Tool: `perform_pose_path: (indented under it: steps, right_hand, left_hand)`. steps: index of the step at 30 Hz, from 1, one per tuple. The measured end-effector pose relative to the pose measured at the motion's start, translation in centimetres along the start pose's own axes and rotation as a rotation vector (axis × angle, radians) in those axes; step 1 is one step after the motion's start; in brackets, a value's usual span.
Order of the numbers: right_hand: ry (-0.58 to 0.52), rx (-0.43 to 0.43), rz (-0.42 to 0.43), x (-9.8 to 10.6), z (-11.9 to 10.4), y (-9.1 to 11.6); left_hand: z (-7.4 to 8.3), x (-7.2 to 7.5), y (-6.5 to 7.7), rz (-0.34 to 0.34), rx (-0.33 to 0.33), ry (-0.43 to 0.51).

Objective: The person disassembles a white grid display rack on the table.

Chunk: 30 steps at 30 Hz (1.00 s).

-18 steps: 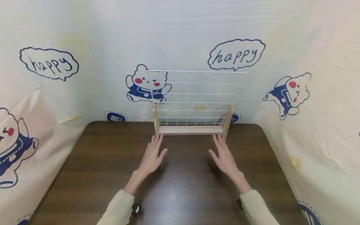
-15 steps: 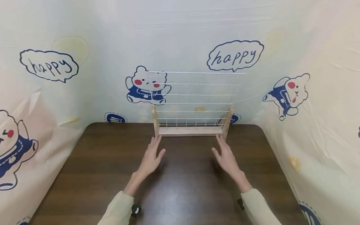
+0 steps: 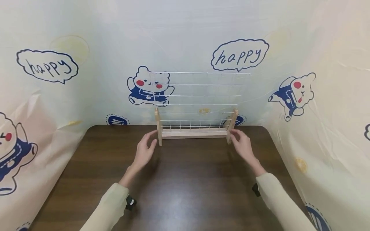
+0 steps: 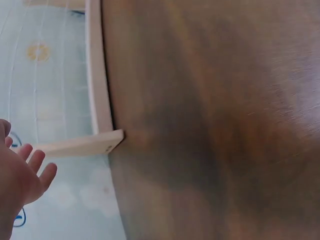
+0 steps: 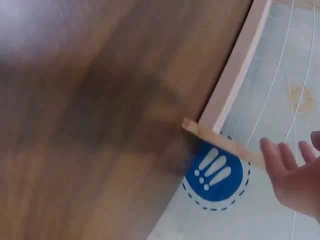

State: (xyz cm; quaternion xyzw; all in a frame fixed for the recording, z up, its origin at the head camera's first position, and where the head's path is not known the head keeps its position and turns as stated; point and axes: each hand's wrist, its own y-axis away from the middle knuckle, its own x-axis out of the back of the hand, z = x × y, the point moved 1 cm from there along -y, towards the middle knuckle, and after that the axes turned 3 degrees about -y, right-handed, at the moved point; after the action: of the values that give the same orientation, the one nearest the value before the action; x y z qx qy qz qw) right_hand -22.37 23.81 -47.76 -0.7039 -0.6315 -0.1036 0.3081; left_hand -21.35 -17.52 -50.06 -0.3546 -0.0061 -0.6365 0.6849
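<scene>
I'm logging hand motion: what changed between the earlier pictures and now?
The left hand moved left and forward, outside the left wooden upright; the right hand moved right and forward, outside the right wooden upright. Contact is unclear. The wire rack stayed put.

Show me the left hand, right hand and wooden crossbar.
Left hand [image 3: 144,151], head view: middle of the hand.
Right hand [image 3: 243,146], head view: middle of the hand.
Wooden crossbar [image 3: 194,133], head view: middle of its length.
</scene>
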Motion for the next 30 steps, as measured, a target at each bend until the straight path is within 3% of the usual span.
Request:
perform_pose_path:
  steps: [4,9,13,15,22,30]
  right_hand:
    - [-0.063,0.013,0.027,1.0,-0.1,-2.2]
    - [-0.345,-0.045,0.123,1.3,-0.7,-5.9]
    - [-0.609,-0.136,0.244,1.3,-1.7,-8.3]
    - [-0.676,-0.165,0.292,1.7,-2.5,-9.0]
    - [-0.572,-0.198,0.312,3.8,-5.1,-9.9]
    - [-0.658,-0.204,0.235,4.0,-5.1,-10.3]
  left_hand:
    - [0.2,1.0,-2.0,0.071,0.092,0.122]
    - [2.6,2.6,-5.5,0.188,0.140,0.277]
    - [4.6,3.6,-7.7,0.209,0.158,0.294]
    - [5.2,3.9,-8.5,0.196,0.150,0.268]
    - [6.7,4.8,-11.3,0.122,0.160,0.253]
    - [6.2,3.2,-13.2,0.088,0.191,0.422]
